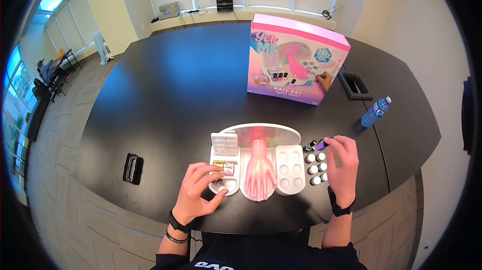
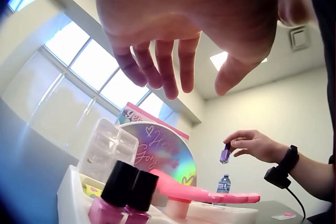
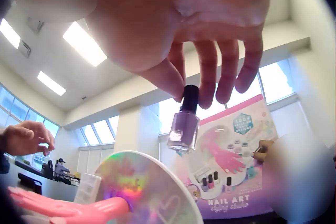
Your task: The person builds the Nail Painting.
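My right hand [image 1: 343, 167] pinches a purple nail polish bottle [image 3: 182, 130] by its black cap, glass end hanging down, above the right side of the table. Relaxed and holding nothing, my left hand [image 1: 196, 192] hovers over the left tray of a white nail art stand [image 1: 290, 188]. Two pink polish bottles [image 2: 105, 211] with black caps stand in that tray, below the left palm. A pink model hand [image 1: 259, 169] lies palm down in the middle of the stand, in front of a shiny rounded backboard [image 1: 286, 135]. Small yellow and pink packets [image 1: 228, 168] sit near my left fingertips.
Several white-capped bottles [image 1: 322, 167] stand in rows right of the stand, with a teal polish bottle [image 1: 310, 146] behind them. A pink nail art box [image 1: 296, 59] stands at the back. Farther right are a water bottle [image 1: 375, 113] and a table socket well [image 1: 354, 86]. A black case [image 1: 133, 169] lies left.
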### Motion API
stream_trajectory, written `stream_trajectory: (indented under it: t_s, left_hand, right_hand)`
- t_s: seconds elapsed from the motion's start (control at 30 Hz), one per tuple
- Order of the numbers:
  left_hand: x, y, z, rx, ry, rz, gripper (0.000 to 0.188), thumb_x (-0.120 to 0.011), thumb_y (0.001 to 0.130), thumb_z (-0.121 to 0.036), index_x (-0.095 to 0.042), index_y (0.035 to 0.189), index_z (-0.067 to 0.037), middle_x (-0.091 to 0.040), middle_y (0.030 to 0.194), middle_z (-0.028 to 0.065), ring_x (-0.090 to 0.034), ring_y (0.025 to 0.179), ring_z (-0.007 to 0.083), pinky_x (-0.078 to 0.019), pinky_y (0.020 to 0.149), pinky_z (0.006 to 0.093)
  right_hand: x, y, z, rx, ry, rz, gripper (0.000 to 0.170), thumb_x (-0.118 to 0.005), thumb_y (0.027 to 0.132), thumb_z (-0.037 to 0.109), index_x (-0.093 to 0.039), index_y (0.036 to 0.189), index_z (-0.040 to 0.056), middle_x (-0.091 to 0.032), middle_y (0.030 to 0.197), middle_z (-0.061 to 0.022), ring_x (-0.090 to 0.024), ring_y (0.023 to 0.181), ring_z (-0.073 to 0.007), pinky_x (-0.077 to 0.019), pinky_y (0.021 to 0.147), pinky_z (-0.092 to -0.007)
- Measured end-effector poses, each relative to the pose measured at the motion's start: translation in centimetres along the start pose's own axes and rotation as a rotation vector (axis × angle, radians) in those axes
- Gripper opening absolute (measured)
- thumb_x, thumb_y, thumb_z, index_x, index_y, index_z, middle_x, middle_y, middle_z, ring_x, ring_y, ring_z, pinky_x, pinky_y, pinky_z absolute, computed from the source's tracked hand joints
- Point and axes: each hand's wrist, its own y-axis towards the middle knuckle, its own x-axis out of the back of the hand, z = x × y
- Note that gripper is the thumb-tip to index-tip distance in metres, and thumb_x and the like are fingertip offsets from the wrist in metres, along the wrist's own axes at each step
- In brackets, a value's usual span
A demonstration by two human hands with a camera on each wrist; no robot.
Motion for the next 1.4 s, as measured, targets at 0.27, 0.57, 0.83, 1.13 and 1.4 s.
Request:
stream_trajectory:
  t_s: [0.27,0.57,0.83,1.13,1.4]
  left_hand:
    - [-0.6,1.0,-1.6,-0.067,-0.103,0.025,0.043,-0.090,0.076,-0.012,-0.077,0.117,-0.004,-0.079,0.122,0.0103,-0.068,0.110,0.0336,-0.0551,0.099,0.0448]
    - [-1.5,2.2,-3.3,-0.050,-0.288,0.198,0.054,-0.094,0.081,-0.012,-0.075,0.131,-0.005,-0.078,0.131,0.0097,-0.071,0.117,0.0321,-0.0566,0.103,0.0438]
    - [-2.8,2.0,-2.6,-0.067,-0.252,0.216,0.042,-0.091,0.085,-0.012,-0.077,0.124,-0.004,-0.079,0.115,0.0082,-0.073,0.104,0.0299,-0.0592,0.092,0.0415]
    - [-3.1,1.7,-2.2,-0.014,-0.240,0.215,0.037,-0.092,0.081,-0.004,-0.078,0.116,-0.003,-0.079,0.111,0.0092,-0.072,0.102,0.0321,-0.0586,0.091,0.0417]
    - [-1.7,2.0,-1.5,0.076,-0.221,0.212,0.030,-0.086,0.085,-0.003,-0.077,0.113,-0.005,-0.078,0.111,0.0067,-0.069,0.107,0.0311,-0.0586,0.094,0.0413]
  right_hand:
    - [-1.3,-2.3,3.9,0.185,0.299,0.165,0.025,-0.078,0.086,-0.003,-0.080,0.109,0.0068,-0.070,0.104,-0.0114,-0.070,0.097,-0.0334,-0.0563,0.084,-0.0435]
    - [-3.7,-4.1,6.8,0.316,0.482,0.335,0.032,-0.081,0.086,0.001,-0.078,0.117,0.0091,-0.070,0.108,-0.0076,-0.071,0.097,-0.0288,-0.0573,0.083,-0.0407]
    - [-4.2,-4.3,7.8,0.371,0.510,0.392,0.035,-0.081,0.086,0.001,-0.078,0.120,0.0089,-0.069,0.108,-0.0073,-0.070,0.095,-0.0277,-0.0565,0.080,-0.0395]
    - [-4.7,-4.4,8.3,0.344,0.537,0.419,0.034,-0.086,0.086,0.007,-0.078,0.119,0.0074,-0.072,0.106,-0.0085,-0.072,0.095,-0.0302,-0.0587,0.084,-0.0408]
    - [-4.2,-4.0,6.9,0.296,0.499,0.374,0.033,-0.082,0.092,0.008,-0.077,0.125,0.0064,-0.074,0.110,-0.0086,-0.072,0.097,-0.0296,-0.0582,0.083,-0.0420]
